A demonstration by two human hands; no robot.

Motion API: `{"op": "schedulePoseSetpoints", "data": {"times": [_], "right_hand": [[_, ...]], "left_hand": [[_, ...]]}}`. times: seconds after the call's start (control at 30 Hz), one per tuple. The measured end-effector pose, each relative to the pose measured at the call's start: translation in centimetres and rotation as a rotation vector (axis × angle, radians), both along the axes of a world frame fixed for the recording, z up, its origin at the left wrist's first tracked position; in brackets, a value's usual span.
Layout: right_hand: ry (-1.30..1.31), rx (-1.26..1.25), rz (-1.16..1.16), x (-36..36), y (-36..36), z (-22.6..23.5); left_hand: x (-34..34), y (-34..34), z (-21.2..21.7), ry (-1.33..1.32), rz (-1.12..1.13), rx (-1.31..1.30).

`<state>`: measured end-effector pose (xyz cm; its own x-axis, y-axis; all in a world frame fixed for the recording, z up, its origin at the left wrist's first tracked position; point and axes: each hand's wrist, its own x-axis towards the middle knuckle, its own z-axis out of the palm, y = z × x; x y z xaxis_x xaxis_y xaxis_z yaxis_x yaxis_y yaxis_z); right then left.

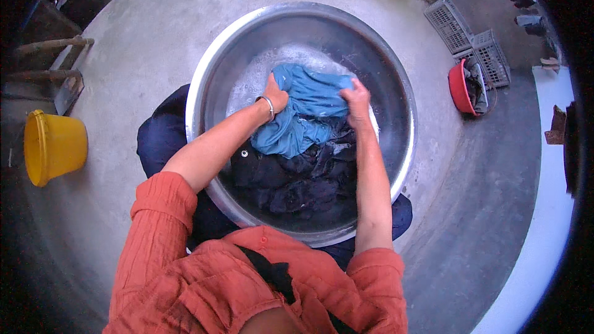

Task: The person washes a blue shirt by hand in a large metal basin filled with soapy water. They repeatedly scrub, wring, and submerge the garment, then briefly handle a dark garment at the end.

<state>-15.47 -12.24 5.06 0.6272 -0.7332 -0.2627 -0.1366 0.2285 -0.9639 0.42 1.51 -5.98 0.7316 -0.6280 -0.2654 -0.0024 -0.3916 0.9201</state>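
A wide metal basin [210, 65] stands on the floor between my legs. Over it, a wet blue cloth garment [315, 96] is stretched between my hands, its lower part bunched toward me. My left hand [276, 94], with a bangle at the wrist, is closed on the garment's left side. My right hand [357, 100] grips its right edge, slightly blurred. Dark wet clothes [297, 179] lie in the near half of the basin, partly under the blue garment. Whitish suds or wet sheen show on the basin's bottom beyond the garment.
A yellow bucket [59, 148] is on the floor at the left, below a wooden piece of furniture [52, 59]. At the far right are a red tub [460, 88] holding cloth and grey plastic crates [450, 25]. A white wall edge [544, 210] curves along the right.
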Motion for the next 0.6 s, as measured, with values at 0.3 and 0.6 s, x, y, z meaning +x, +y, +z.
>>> {"op": "schedulePoseSetpoints", "data": {"times": [0.3, 0.6], "right_hand": [[0.991, -0.767, -0.047, -4.5, -4.8, -5.6], [-0.063, -0.784, 0.084, 4.4, 11.0, 3.6]], "left_hand": [[-1.7, -0.2, 7.8, 0.584, -0.212, 0.067], [0.4, 0.3, 8.4, 1.204, -0.193, -0.204]]}}
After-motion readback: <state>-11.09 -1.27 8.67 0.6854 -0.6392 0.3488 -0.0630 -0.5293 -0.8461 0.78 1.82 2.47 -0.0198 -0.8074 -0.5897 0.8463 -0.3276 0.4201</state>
